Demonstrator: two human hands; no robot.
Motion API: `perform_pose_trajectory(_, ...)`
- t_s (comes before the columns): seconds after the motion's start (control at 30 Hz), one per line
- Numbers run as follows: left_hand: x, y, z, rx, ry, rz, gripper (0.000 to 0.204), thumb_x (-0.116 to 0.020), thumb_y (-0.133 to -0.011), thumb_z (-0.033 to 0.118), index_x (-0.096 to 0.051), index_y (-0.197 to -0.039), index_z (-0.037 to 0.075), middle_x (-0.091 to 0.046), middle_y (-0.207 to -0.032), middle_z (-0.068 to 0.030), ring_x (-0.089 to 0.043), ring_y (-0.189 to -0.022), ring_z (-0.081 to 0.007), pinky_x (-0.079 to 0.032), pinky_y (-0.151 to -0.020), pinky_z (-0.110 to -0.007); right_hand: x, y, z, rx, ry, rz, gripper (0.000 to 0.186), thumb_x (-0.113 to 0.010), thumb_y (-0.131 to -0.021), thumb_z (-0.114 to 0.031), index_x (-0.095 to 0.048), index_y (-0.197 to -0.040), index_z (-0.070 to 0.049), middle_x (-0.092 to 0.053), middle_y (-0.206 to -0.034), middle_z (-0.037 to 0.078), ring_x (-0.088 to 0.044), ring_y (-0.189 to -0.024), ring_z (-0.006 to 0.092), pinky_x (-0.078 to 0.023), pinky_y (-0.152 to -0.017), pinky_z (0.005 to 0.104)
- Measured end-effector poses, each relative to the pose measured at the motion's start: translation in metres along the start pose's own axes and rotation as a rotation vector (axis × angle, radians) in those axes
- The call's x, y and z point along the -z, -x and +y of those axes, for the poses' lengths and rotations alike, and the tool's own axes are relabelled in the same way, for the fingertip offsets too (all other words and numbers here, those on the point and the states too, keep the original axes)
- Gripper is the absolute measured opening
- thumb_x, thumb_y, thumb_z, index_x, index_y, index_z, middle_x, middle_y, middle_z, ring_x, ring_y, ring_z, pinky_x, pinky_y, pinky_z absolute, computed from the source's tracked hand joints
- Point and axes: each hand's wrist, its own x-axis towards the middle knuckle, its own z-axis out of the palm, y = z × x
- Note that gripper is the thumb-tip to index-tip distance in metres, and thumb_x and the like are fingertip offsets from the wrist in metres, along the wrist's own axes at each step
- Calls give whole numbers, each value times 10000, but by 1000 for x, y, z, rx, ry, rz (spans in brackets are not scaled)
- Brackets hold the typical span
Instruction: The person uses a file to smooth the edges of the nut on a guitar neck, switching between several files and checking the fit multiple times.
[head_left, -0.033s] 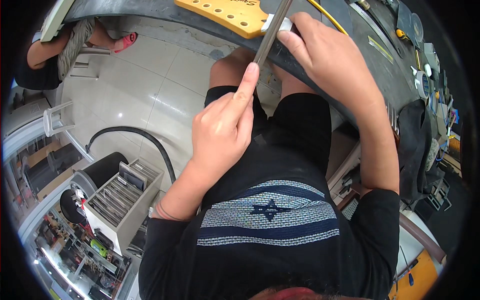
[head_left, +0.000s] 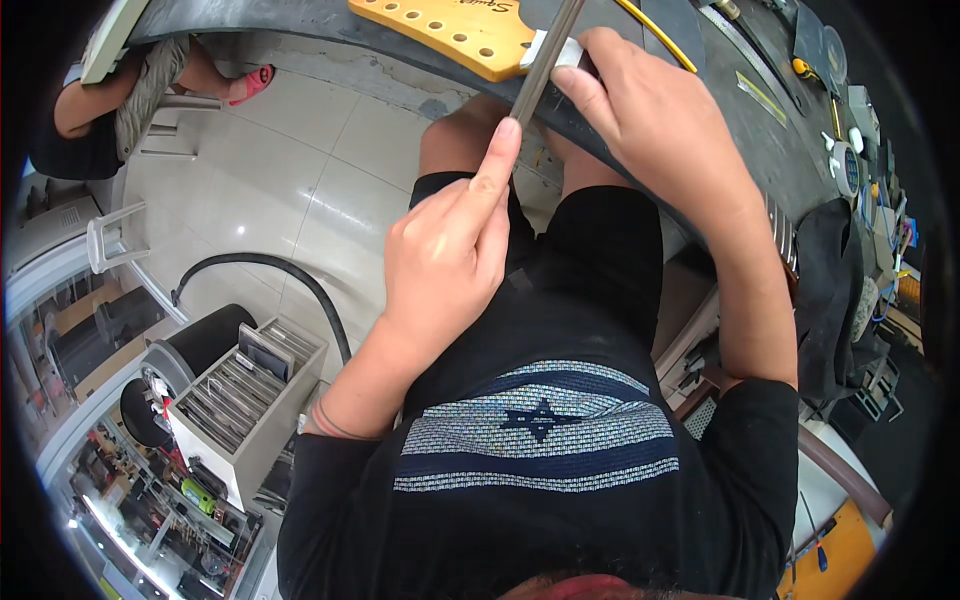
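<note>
A pale wooden guitar headstock [head_left: 440,35] with a row of round holes lies along the front edge of the dark workbench. My left hand [head_left: 445,240] is closed round a long grey metal file [head_left: 545,75], its index finger stretched along the shaft. The file slants up across a white piece [head_left: 560,52] where the headstock meets the neck. My right hand [head_left: 660,110] grips the neck just right of the file, with the thumb on the near side. Its palm and fingers hide most of the neck.
Tools and a steel ruler [head_left: 745,50] lie on the bench [head_left: 720,110] at right, with a yellow tube [head_left: 660,35] beside the hand. At left are a drawer unit [head_left: 250,400], a black hose [head_left: 270,258] and another person's foot in a red sandal [head_left: 250,85].
The left hand and the file have shifted very slightly up and forward. The headstock has turned a touch. My right hand keeps its grip.
</note>
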Motion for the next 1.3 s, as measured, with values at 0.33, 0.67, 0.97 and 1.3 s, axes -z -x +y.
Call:
perform_pose_trajectory(0.33, -11, -17, -11, -105, 120, 182, 669, -745, -967, -86, -680, -1613, 75, -727, -805, -139, -668, -634, -280, -569, -653, -393, 3, -1, 0, -45, -63, -83, 391, -644, -1157, -408, -638, -1169, -18, -749, -985, 198, -754, -933, 432, -590, -783, 535)
perform_pose_trajectory(0.67, -4, 44, -20, -95, 31, 104, 690, -779, -918, -116, -702, -1585, 41, -617, -709, -78, -588, -584, -242, -524, -604, -387, 57, -47, 36, -334, -490, -461, 560, -438, -1236, -431, -706, -1206, 59, -756, -1087, 261, -728, -1063, 422, -548, -961, 491)
perform_pose_trajectory(0.97, -4, 38, -16, -74, 23, 70, 699, -777, -933, -95, -697, -1603, 88, -618, -703, -72, -588, -574, -239, -517, -591, -392, 51, -34, 24, -244, -316, -349, 511, -472, -1220, -421, -684, -1153, 39, -738, -1071, 301, -708, -1066, 494, -548, -941, 520)
perform_pose_trajectory(1.3, 0, 9, -6, -41, 22, 27, 735, -757, -961, -77, -642, -1658, 126, -660, -725, -111, -661, -618, -292, -550, -621, -436, 7, -4, 8, -2, -20, -67, 397, -621, -1171, -408, -631, -1114, -15, -751, -960, 214, -757, -934, 439, -594, -785, 533)
